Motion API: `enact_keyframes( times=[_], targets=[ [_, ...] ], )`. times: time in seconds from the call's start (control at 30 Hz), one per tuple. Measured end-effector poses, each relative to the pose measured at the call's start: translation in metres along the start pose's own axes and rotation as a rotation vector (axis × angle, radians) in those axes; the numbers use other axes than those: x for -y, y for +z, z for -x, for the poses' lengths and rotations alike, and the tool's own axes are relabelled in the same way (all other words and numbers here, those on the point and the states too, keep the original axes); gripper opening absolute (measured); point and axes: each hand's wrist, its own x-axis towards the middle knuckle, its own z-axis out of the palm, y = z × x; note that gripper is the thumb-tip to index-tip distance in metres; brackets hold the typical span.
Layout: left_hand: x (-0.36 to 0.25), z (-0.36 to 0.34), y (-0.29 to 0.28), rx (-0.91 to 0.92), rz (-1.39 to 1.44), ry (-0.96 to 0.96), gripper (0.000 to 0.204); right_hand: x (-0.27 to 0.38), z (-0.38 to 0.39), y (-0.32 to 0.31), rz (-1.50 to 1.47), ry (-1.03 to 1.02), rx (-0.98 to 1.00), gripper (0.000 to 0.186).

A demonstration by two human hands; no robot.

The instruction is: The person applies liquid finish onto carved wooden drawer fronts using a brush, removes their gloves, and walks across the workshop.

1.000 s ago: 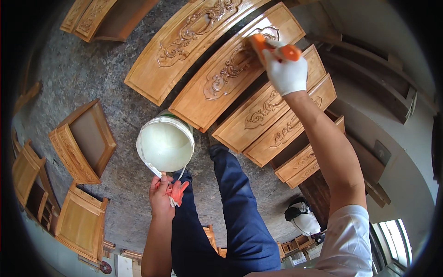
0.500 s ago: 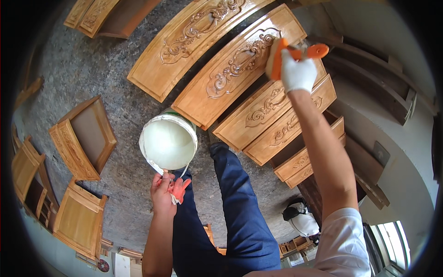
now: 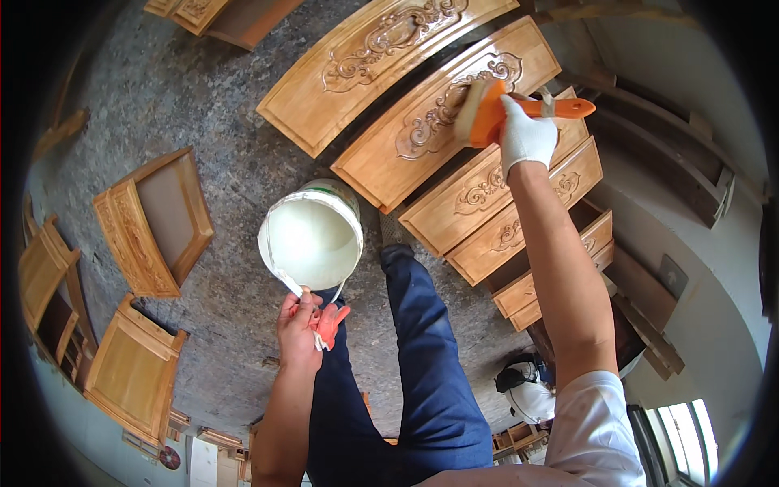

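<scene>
My right hand [image 3: 529, 140], in a white knitted glove, grips a wide paintbrush [image 3: 489, 114] with an orange handle. Its pale bristles lie over the carved middle of a long, glossy wooden drawer front [image 3: 369, 166]; whether they touch cannot be told. My bare left hand [image 3: 300, 329] is closed at the handle of a white bucket [image 3: 272, 235] and also holds a loose red-and-white glove [image 3: 329, 323]. Pale, milky liquid [image 3: 312, 239] shows inside the bucket, which hangs tilted in front of my legs.
Another carved drawer front [image 3: 304, 105] stands beyond, with smaller carved drawers [image 3: 430, 223] on the near right. To the left are an open drawer [image 3: 174, 211] and a wooden panel [image 3: 134, 373]. Dark boards [image 3: 657, 134] lean along the right wall. A person [image 3: 531, 398] is behind at lower right.
The brush has moved leftward along the carved drawer front, from the right end of the carving to its middle. My left hand keeps the bucket and glove. The whole view has shifted slightly.
</scene>
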Motion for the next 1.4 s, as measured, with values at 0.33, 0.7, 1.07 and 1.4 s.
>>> enact_keyframes(
  times=[0.33, 0.7, 1.07, 1.4],
  targets=[
    [-0.010, 0.000, -0.013, -0.016, -0.002, 0.004, 0.021, -0.036, 0.078, 0.021, 0.279, -0.598, 0.304, 0.025],
    [-0.016, 0.011, -0.023, -0.001, -0.024, -0.042, 0.022, -0.044, 0.074, 0.003, 0.145, -0.372, -0.038, 0.023],
    [-0.001, 0.025, -0.020, -0.107, -0.092, 0.038, 0.020, -0.007, 0.071, 0.002, 0.401, -0.364, 0.239, 0.029],
    [0.017, 0.035, 0.002, -0.055, -0.043, 0.023, 0.016, -0.061, 0.026, -0.033, -0.110, -0.058, -0.046, 0.031]
  ],
)
